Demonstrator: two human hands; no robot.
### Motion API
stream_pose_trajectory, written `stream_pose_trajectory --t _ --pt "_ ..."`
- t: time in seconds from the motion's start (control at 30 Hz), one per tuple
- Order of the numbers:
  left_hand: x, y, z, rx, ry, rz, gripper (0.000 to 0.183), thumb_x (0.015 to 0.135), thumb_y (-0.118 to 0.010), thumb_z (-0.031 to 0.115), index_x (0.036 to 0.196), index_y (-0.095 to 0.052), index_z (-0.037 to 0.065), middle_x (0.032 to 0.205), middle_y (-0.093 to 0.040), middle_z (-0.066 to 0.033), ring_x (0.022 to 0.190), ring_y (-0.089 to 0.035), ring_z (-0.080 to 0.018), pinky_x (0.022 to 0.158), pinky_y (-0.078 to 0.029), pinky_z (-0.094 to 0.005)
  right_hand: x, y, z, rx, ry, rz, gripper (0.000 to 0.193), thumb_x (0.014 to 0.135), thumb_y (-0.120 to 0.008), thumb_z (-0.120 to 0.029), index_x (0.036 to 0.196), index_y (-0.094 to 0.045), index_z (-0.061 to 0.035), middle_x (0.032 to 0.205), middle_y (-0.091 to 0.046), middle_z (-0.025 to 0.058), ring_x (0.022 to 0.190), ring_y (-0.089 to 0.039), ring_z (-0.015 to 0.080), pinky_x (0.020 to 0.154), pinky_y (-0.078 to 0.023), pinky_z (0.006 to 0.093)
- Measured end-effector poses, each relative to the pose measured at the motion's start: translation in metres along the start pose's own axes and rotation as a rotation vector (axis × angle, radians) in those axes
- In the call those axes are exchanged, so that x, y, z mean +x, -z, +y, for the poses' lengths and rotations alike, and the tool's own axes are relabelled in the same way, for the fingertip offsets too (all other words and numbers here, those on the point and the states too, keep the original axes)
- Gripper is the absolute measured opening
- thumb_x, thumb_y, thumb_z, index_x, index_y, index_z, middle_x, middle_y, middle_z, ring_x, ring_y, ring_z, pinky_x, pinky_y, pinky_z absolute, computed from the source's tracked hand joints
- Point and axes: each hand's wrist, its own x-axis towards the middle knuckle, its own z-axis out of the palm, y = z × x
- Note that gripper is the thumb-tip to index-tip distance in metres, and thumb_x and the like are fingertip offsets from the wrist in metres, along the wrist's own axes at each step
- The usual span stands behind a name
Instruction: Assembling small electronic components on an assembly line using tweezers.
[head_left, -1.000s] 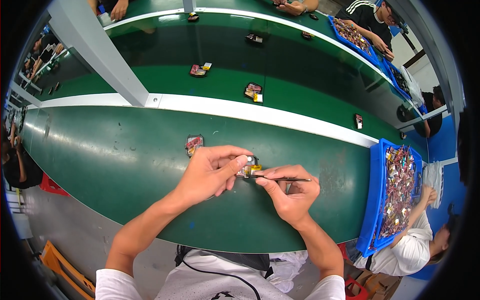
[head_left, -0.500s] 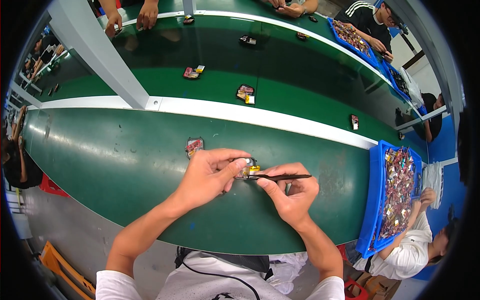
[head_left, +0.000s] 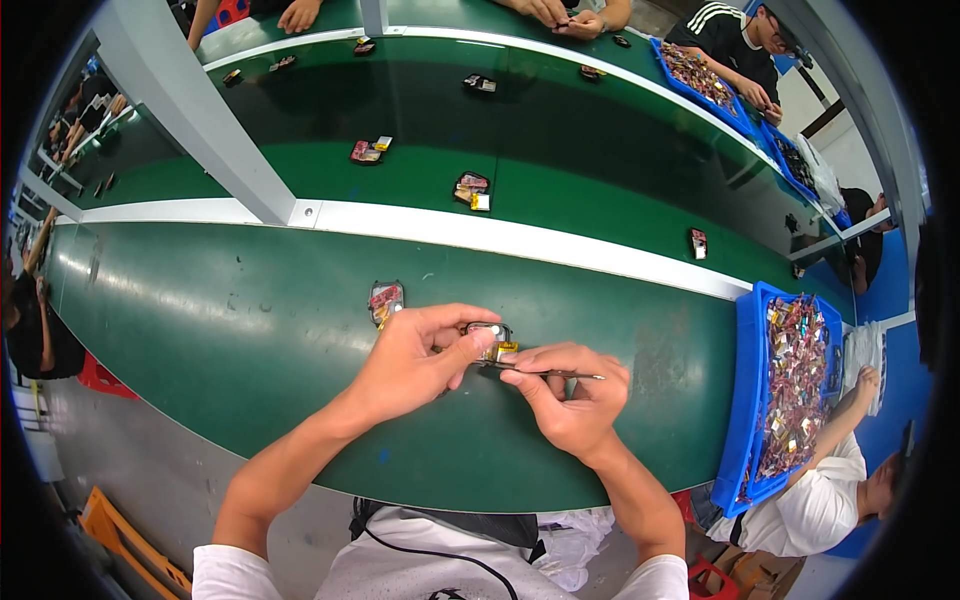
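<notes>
My left hand pinches a small black-rimmed electronic casing between thumb and fingers, just above the green bench. Inside the casing lies a silver and yellow battery pack. My right hand is closed around slim dark tweezers. Their tip reaches the casing's lower edge beside the battery; whether it touches is too small to tell. Beyond my left hand, a second casing with a red and silver inside rests on the bench, partly hidden by the fingers.
At the right stands a blue tray heaped with small wired parts. A white rail separates my bench from a green conveyor carrying several casings. A grey post rises at left. Co-workers sit opposite and at right.
The casings on the conveyor have shifted slightly left. The tweezers have tilted and moved slightly down and left with my right hand. My left hand keeps its hold on the casing.
</notes>
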Motion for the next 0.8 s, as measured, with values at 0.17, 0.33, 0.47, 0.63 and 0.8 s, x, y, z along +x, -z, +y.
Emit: stream_pose_trajectory --t 0.17,0.33,0.47,0.63,0.8 --pt "0.0 -0.001 0.001 -0.008 0.051 -0.034 0.032 0.101 -0.062 0.012 0.131 -0.063 0.0 0.067 -0.062 -0.002 0.049 -0.049 -0.0034 0.043 -0.038 -0.0202 0.001 0.001 -0.004 -0.031 0.019 -0.007 0.017 0.074 -0.084 0.002 0.083 -0.072 -0.0047 0.084 -0.078 0.0088 0.039 -0.046 0.0055 0.041 -0.035 0.021" --pt "0.001 -0.009 -0.007 0.017 0.005 0.031 0.031 0.101 -0.062 0.012 0.13 -0.064 0.0 0.067 -0.063 -0.0025 0.048 -0.049 -0.0035 0.042 -0.038 -0.0204 0.002 0.001 -0.004 -0.04 0.071 -0.012 0.018 0.072 -0.084 0.004 0.082 -0.072 -0.0046 0.083 -0.078 0.0083 0.047 -0.06 0.0102 0.044 -0.043 0.0226" --pt "0.004 -0.008 -0.007 -0.026 0.005 -0.001 0.029 0.101 -0.061 0.011 0.127 -0.064 -0.003 0.066 -0.062 -0.0032 0.05 -0.052 -0.0048 0.04 -0.036 -0.0218 -0.001 0.003 -0.001 -0.059 0.078 0.001 0.018 0.071 -0.084 0.005 0.08 -0.073 -0.0055 0.083 -0.078 0.0082 0.05 -0.063 0.0116 0.046 -0.044 0.0234" --pt "0.005 -0.006 -0.004 -0.095 0.033 -0.03 0.029 0.103 -0.06 0.012 0.124 -0.065 -0.005 0.068 -0.065 -0.0054 0.045 -0.053 -0.0063 0.04 -0.039 -0.0215 -0.003 0.006 0.001 -0.088 0.149 0.026 0.018 0.069 -0.084 0.004 0.08 -0.074 -0.007 0.082 -0.078 0.0052 0.052 -0.064 0.011 0.045 -0.04 0.0231" --pt "0.006 -0.011 -0.01 -0.109 -0.019 0.002 0.027 0.102 -0.06 0.01 0.122 -0.066 -0.007 0.069 -0.066 -0.0067 0.046 -0.055 -0.0072 0.039 -0.039 -0.0215 -0.003 0.006 0.001 -0.156 0.233 0.007 0.021 0.067 -0.081 0.006 0.081 -0.075 -0.0081 0.083 -0.078 0.0034 0.051 -0.061 0.0111 0.044 -0.035 0.0236"
